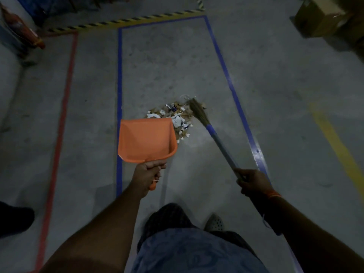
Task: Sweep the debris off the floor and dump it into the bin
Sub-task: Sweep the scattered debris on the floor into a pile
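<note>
The debris (pixel 173 119), a loose pile of light scraps between dustpan (pixel 146 139) and broom (pixel 199 113), probably scatters easily, while the left hand (pixel 149 173) grips the dustpan handle and the right hand (pixel 253 183) grips the broom stick.

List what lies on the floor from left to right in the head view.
Red tape line → blue tape line → orange dustpan → debris pile → broom → second blue tape line → yellow line.

No text, label, brand or number can be read anywhere here.
</note>
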Demonstrator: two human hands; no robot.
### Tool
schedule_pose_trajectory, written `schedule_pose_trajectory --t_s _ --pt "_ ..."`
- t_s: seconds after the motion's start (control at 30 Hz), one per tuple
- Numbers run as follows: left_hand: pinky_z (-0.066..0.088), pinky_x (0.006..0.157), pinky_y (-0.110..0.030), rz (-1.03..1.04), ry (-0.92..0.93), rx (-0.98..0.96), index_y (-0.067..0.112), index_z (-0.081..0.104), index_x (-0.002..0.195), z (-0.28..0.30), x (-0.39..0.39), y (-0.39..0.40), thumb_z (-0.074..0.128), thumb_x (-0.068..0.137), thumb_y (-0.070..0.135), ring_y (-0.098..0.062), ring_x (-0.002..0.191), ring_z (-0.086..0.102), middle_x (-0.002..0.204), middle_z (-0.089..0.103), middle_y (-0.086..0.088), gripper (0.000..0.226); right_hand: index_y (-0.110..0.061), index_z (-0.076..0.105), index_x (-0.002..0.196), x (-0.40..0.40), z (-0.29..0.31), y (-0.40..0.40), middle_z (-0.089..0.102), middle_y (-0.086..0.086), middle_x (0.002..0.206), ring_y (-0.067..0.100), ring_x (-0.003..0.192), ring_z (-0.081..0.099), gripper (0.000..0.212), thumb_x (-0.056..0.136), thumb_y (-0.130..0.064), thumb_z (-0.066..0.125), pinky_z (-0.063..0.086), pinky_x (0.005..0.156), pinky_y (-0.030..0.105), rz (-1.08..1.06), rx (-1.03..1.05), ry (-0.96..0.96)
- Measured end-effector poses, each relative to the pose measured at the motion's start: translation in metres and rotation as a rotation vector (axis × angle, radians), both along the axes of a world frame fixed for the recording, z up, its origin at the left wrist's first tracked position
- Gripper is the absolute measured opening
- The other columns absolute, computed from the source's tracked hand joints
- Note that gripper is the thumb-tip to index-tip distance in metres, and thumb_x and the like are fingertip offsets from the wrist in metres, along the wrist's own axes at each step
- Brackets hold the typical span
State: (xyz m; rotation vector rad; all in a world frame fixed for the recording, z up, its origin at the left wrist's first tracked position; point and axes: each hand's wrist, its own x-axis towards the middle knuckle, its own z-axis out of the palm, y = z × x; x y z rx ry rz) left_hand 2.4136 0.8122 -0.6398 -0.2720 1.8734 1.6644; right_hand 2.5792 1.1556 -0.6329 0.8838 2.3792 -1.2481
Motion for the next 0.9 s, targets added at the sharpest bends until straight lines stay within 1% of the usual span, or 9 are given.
schedule_pose_trajectory --t_s 0.1,0.27,0.43,0.57,0.67,0.77,0.8,0.87,0.9 --pt "0.044 0.049 -0.021 0.004 -0.015 0.026 0.002 0.072 0.109 -0.001 0.003 0.049 0.051 0.095 -0.009 -0.008 0.050 0.051 0.097 0.072 -0.018 0.028 -0.021 0.064 0.127 -0.016 0.006 0.057 0.065 0.003 0.066 0.011 0.045 0.066 0.042 0.086 -0.010 0.067 0.054 0.046 0.023 0.041 0.049 -0.022" --pt "0.040 0.046 -0.020 0.052 -0.076 0.054 0.008 0.074 0.105 -0.015 -0.009 0.115 0.051 0.095 -0.008 -0.010 0.052 0.049 0.097 0.073 -0.015 0.029 -0.020 0.066 0.124 -0.059 -0.014 0.135 0.067 0.006 0.078 0.018 0.050 0.069 0.040 0.086 -0.011 0.069 0.055 0.049 0.021 0.043 0.083 -0.091" --pt "0.038 0.044 -0.020 0.120 -0.115 0.091 0.010 0.075 0.105 -0.033 -0.047 0.176 0.054 0.096 -0.006 -0.011 0.053 0.049 0.093 0.074 -0.009 0.028 -0.012 0.069 0.119 -0.124 -0.047 0.192 0.068 0.014 0.083 0.030 0.057 0.070 0.035 0.085 -0.005 0.069 0.061 0.055 0.034 -0.019 0.073 -0.126" --pt "0.043 0.052 -0.024 0.144 -0.099 0.095 0.011 0.075 0.104 -0.043 -0.081 0.214 0.054 0.097 -0.004 -0.011 0.056 0.051 0.096 0.074 -0.009 0.028 -0.011 0.072 0.111 -0.187 -0.071 0.229 0.069 0.013 0.088 0.022 0.054 0.067 0.028 0.084 -0.006 0.069 0.056 0.044 0.023 0.082 0.140 -0.196" --pt "0.044 0.052 -0.021 0.165 -0.071 0.108 0.008 0.074 0.106 -0.044 -0.105 0.235 0.053 0.097 -0.005 -0.010 0.056 0.051 0.095 0.073 -0.009 0.027 -0.012 0.071 0.114 -0.230 -0.086 0.248 0.068 0.011 0.096 0.023 0.064 0.066 0.033 0.082 -0.007 0.070 0.056 0.048 0.023 0.157 0.170 -0.242" --pt "0.044 0.052 -0.021 0.194 -0.040 0.096 0.008 0.074 0.108 -0.043 -0.121 0.248 0.053 0.097 -0.005 -0.010 0.056 0.052 0.097 0.074 -0.010 0.027 -0.019 0.069 0.118 -0.257 -0.099 0.254 0.065 0.005 0.097 0.018 0.070 0.062 0.039 0.080 -0.010 0.068 0.045 0.040 0.009 0.326 0.206 -0.283" --pt "0.044 0.052 -0.021 0.214 -0.036 0.091 0.009 0.074 0.108 -0.042 -0.123 0.251 0.054 0.096 -0.005 -0.010 0.056 0.052 0.097 0.075 -0.009 0.028 -0.019 0.069 0.117 -0.262 -0.105 0.256 0.065 0.005 0.095 0.019 0.069 0.064 0.038 0.081 -0.009 0.067 0.049 0.042 0.011 0.344 0.194 -0.291" --pt "0.043 0.052 -0.021 0.261 -0.030 0.089 0.011 0.075 0.106 -0.038 -0.125 0.257 0.053 0.096 -0.005 -0.010 0.056 0.051 0.095 0.074 -0.008 0.029 -0.018 0.069 0.117 -0.267 -0.114 0.261 0.067 0.009 0.101 0.026 0.076 0.070 0.035 0.083 -0.009 0.066 0.061 0.058 0.030 0.362 0.139 -0.306" --pt "0.042 0.051 -0.021 0.284 -0.029 0.086 0.012 0.075 0.105 -0.036 -0.124 0.260 0.052 0.096 -0.006 -0.010 0.056 0.051 0.095 0.074 -0.009 0.030 -0.020 0.067 0.120 -0.268 -0.115 0.265 0.066 0.010 0.106 0.027 0.080 0.070 0.036 0.085 -0.010 0.066 0.062 0.064 0.035 0.375 0.113 -0.307"
